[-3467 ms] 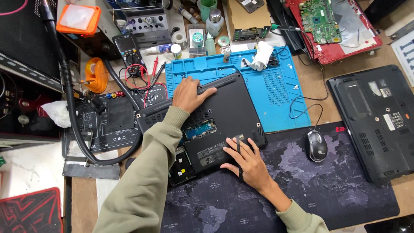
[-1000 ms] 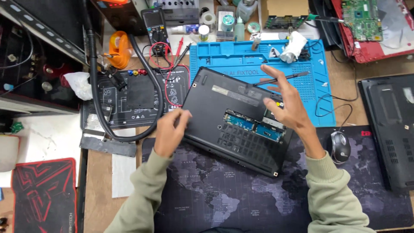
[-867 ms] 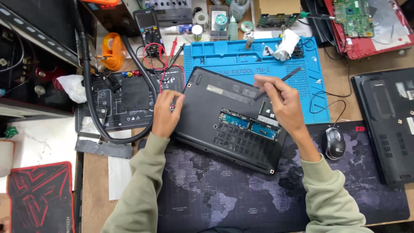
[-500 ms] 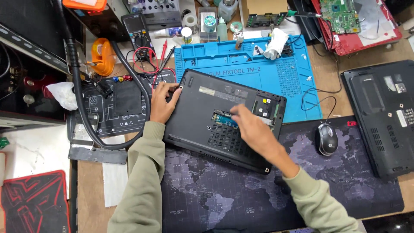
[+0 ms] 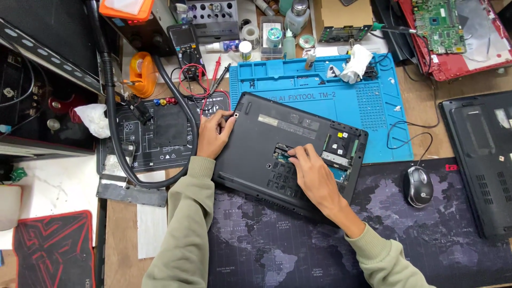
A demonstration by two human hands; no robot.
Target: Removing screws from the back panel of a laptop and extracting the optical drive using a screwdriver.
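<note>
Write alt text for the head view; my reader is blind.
A person's right hand reaches into the open bay of an upturned black laptop while the left hand steadies its corner. It lies across a blue mat and dark desk mat, mouse nearby.

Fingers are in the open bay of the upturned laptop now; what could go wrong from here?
The right hand has bare fingers on the exposed green module: it could bend or be harmed by touch. The left hand steadies only one corner of the laptop, which straddles two mats and may slide.
</note>
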